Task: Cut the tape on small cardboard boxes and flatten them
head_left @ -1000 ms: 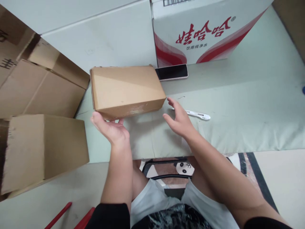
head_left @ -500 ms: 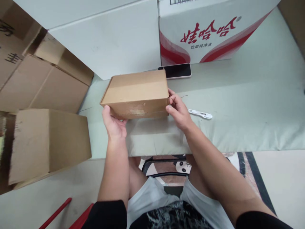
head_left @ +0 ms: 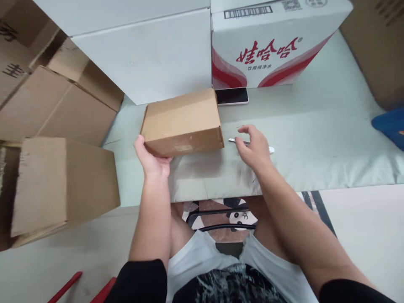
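Left hand [head_left: 154, 163] cups the small brown box [head_left: 183, 120] at its near-left corner, fingers underneath, apparently bearing its weight over the surface [head_left: 322, 147]; right hand [head_left: 256, 148], thumb and fingers parted, spans the slim white tool [head_left: 272, 150] (touching? can't tell).

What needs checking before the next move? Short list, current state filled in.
1. Left grip on the small brown box: ok, at its near left corner.
2. Right grip off the box: ok, apart from it, at the slim white tool.
3. Right grip closed on the tool: not ok, thumb and forefinger are apart.
4. Tool's blade, if any, retracted: cannot tell, hand covers part.
5. Phone fully visible: not ok, box hides its left end.
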A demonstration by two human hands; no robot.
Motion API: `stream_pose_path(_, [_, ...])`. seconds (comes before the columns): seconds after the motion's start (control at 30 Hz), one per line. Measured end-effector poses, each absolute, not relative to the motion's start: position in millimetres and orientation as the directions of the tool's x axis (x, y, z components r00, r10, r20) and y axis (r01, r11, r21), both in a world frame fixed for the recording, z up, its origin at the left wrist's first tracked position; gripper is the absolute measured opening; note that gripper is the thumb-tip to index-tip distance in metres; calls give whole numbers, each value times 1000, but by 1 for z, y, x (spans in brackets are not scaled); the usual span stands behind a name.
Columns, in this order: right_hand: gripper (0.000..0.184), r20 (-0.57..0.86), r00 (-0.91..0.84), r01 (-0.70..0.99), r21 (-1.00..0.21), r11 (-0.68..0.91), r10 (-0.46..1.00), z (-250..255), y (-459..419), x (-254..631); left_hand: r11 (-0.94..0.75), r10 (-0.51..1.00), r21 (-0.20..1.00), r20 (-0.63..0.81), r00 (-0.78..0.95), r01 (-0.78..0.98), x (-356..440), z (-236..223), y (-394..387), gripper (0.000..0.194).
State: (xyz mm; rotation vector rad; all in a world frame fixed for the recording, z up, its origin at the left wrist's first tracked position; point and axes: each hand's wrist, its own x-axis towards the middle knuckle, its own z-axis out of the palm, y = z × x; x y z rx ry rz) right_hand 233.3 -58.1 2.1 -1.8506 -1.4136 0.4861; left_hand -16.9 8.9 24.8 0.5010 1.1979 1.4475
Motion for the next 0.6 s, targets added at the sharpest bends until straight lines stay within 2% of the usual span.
stream_pose_path(0.07, [33,83,379,795,-539,-278,922,-6,-61,244,139,902,864,-313,-299,-484,-16,24,9,55])
stream_pose_path(0.13, [36,27,352,870,-377,-317,935,-14,-64,253,128,897,867,-308,-317,-481,-15,23,8,56])
stream_pose_path(0.23, [27,-8,346,897,-291,-334,938,-18,-68,261,140,896,865,-318,-311,-482,-14,23,7,55])
stream_pose_path(0.3, [26,4,333,884,-350,-311,943,-14,-70,259,143,897,858,-323,-302,-493,-13,23,6,53])
stream_pose_path(0.37, [29,6,253,835,-506,-215,967,-6,-72,250,145,895,854,-329,-302,-499,-13,22,5,50])
stream_pose_path(0.47, [28,-8,97,655,-752,-70,995,6,-78,230,141,898,851,-324,-296,-505,-14,21,5,52])
stream_pose_path(0.53, [24,25,126,536,-843,-47,992,13,-82,217,132,905,845,-315,-285,-518,-16,22,5,54])
stream_pose_path(0.6, [23,95,258,409,-912,-20,961,16,-85,208,110,903,843,-306,-301,-526,-19,24,5,55])
